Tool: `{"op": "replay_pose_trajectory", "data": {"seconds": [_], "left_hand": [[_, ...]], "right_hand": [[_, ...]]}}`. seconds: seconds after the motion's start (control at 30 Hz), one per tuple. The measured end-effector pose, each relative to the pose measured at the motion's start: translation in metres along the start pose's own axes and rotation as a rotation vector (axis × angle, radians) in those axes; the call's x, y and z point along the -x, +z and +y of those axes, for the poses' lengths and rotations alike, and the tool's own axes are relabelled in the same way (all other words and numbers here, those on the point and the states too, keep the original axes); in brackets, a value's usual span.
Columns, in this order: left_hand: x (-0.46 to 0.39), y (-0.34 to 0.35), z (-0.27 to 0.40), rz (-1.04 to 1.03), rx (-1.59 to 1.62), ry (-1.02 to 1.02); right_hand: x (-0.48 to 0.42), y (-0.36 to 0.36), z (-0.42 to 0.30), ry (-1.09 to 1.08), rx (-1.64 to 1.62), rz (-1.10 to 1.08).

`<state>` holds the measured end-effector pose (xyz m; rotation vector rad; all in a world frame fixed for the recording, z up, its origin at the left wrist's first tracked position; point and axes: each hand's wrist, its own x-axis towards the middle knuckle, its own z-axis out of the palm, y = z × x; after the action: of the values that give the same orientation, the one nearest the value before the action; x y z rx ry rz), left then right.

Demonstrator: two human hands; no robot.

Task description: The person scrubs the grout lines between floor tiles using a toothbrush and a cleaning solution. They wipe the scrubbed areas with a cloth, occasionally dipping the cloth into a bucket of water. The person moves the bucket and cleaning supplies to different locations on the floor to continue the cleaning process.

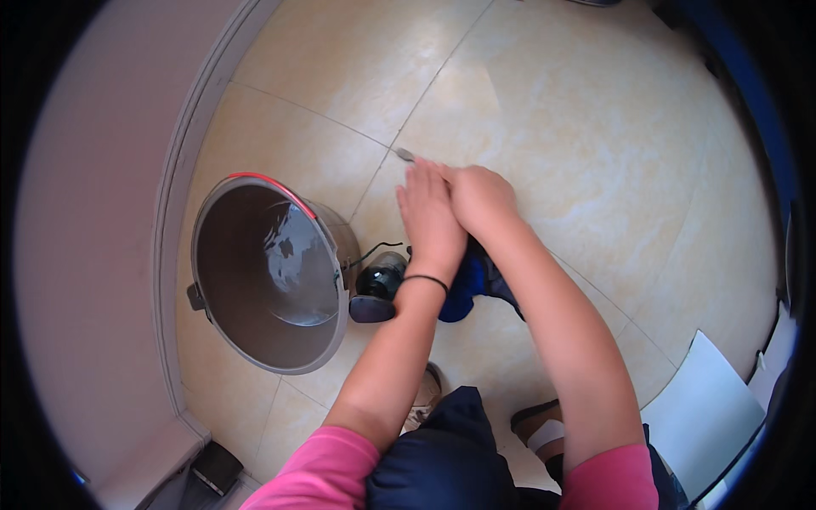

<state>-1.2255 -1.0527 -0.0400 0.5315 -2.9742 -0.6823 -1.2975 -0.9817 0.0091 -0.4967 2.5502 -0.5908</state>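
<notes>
My left hand (432, 213) reaches forward with its fingers stretched out side by side and its back facing up; a thin black band circles the wrist. My right hand (482, 196) is pressed against its side, fingers curled in toward the left fingertips. Just beyond the fingertips shows the small grey tip of an object (405, 155); whether a hand holds it is hidden. Under my wrists lies a blue and black item (468, 284), perhaps fabric, partly covered. A dark, glossy container (382, 277) stands by my left forearm, beside a grey bucket (347, 312) holding clear water.
The bucket has a red-gripped handle (274, 188) resting along its rim. A wall (95, 255) with a baseboard runs along the left. My shoes (428, 392) are on the tiled floor (574, 159). A pale sheet (707, 389) lies lower right, and something blue (739, 70) edges the upper right.
</notes>
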Motion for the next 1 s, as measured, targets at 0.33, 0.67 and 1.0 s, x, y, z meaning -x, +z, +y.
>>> {"op": "replay_pose_trajectory", "data": {"seconds": [0.33, 0.67, 1.0], "left_hand": [[0.107, 0.015, 0.079, -0.231, 0.180, 0.398], [0.056, 0.006, 0.052, -0.144, -0.020, 0.292], [0.117, 0.025, 0.097, -0.299, 0.151, 0.460]], "right_hand": [[0.151, -0.020, 0.108, 0.175, 0.115, 0.021], [0.091, -0.005, 0.069, 0.098, -0.014, 0.081], [0.174, -0.033, 0.134, 0.154, 0.161, 0.002]]}}
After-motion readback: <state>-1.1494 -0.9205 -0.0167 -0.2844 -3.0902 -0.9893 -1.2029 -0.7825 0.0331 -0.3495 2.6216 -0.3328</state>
